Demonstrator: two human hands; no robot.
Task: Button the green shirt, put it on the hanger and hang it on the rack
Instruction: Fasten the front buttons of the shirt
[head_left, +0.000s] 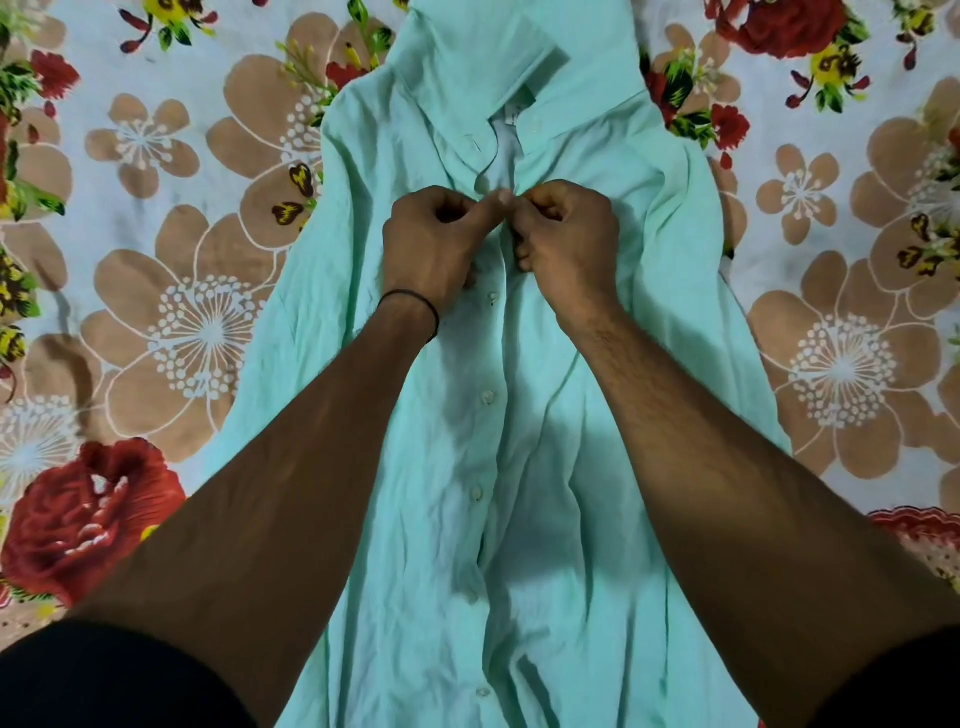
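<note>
Head view: shirt flat on floral bed, frame centre, collar at top. Left hand and right hand pinch placket near top button, fingers closed on cloth. Fabric thin, limp, creasing easily; best held by placket edges beside each button.

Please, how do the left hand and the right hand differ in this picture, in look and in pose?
The left hand has a thin dark band at its wrist; the right hand has a bare wrist. The left hand's thumb reaches toward the middle, its nail showing; the right hand is curled more tightly, its knuckles stacked along the placket. Both are closed and pinch the green shirt just below the collar, where they meet.
</note>
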